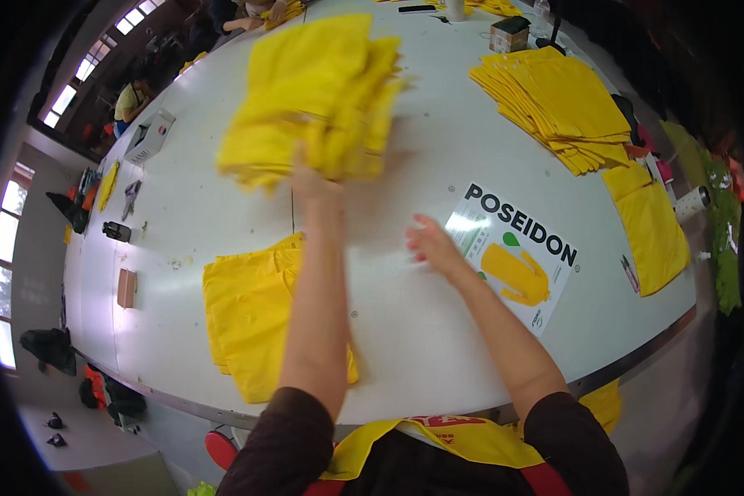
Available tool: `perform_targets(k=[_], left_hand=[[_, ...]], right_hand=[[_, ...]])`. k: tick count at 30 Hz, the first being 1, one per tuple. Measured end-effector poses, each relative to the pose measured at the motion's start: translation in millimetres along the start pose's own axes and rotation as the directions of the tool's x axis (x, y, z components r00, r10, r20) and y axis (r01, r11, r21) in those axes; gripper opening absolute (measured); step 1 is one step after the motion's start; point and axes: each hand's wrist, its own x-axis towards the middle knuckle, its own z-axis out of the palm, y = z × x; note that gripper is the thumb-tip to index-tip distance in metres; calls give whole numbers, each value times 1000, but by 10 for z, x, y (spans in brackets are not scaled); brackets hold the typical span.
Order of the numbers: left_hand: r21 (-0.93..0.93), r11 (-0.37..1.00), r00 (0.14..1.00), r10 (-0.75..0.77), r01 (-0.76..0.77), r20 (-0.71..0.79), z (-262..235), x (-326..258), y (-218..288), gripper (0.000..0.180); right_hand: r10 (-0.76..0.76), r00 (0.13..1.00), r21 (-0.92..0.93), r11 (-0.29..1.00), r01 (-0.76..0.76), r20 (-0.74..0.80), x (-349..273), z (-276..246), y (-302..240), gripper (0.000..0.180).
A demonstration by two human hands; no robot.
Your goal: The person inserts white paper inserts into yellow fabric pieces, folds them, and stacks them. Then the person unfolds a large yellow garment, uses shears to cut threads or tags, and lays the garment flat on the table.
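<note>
My left hand [312, 178] grips the near edge of a thick stack of folded yellow garments [306, 91], held up over the middle of the table and blurred by motion. Below it, partly behind my left forearm, lies another folded yellow garment [252, 318] near the table's front edge. My right hand [435, 246] is held over the table with its fingers loosely apart and nothing in them. Just beside it lies a glossy white sheet [492, 227] printed with a picture of a yellow long-sleeved garment.
On the white table [397, 331], a fanned pile of yellow garments [562, 103] sits far right, with another folded yellow piece [649, 227] nearer. Pens [630, 273] and a thread cone [693, 203] lie by the right edge. A box [150, 136] stands far left. Other people work beyond.
</note>
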Motion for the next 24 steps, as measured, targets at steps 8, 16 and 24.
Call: perform_targets(k=[8,16,24], left_hand=[[304,650,716,-656,697,-239,-611,-727,-1363,39],[427,-221,371,-876,-877,307,-1482,-2042,1019,57],[421,67,179,-836,-905,518,-2454,-2158,1363,26]], right_hand=[[-23,828,-43,999,-2,-561,598,-712,12,47],[-705,694,-970,38,241,145,508,16,-306,65],[-591,640,-870,-325,369,492,1150,603,-106,36]])
